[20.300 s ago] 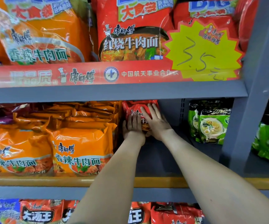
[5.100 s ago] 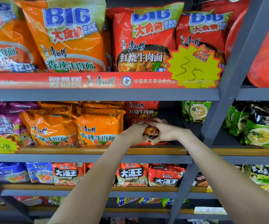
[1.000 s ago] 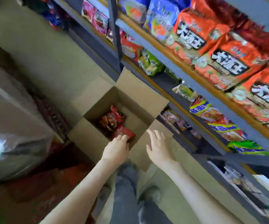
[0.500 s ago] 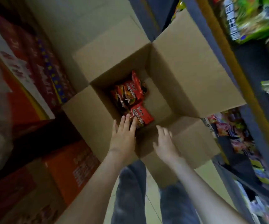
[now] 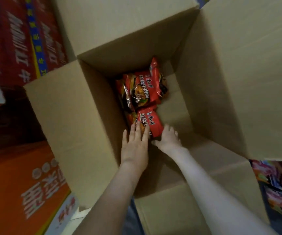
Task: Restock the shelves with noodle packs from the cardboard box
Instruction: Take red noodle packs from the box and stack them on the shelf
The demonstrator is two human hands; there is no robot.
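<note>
An open cardboard box (image 5: pixel 79 119) fills the head view, flaps spread. At its bottom lie a few red noodle packs: a far one (image 5: pixel 145 89) and a near one (image 5: pixel 151 122). My left hand (image 5: pixel 135 145) reaches down with straight fingers, their tips touching the near pack's left side. My right hand (image 5: pixel 168 139) sits just to the pack's right near corner, fingers spread and touching its edge. Neither hand has closed round the pack.
Red printed cartons (image 5: pixel 18 41) stand at the left, an orange carton (image 5: pixel 21 192) at the lower left. Colourful packs on a low shelf (image 5: pixel 279 184) show at the right edge. The box's right half of the bottom is bare cardboard.
The view has swung from the shelves down into the box and come closer. Both hands have gone deeper into the box and now touch the near red pack.
</note>
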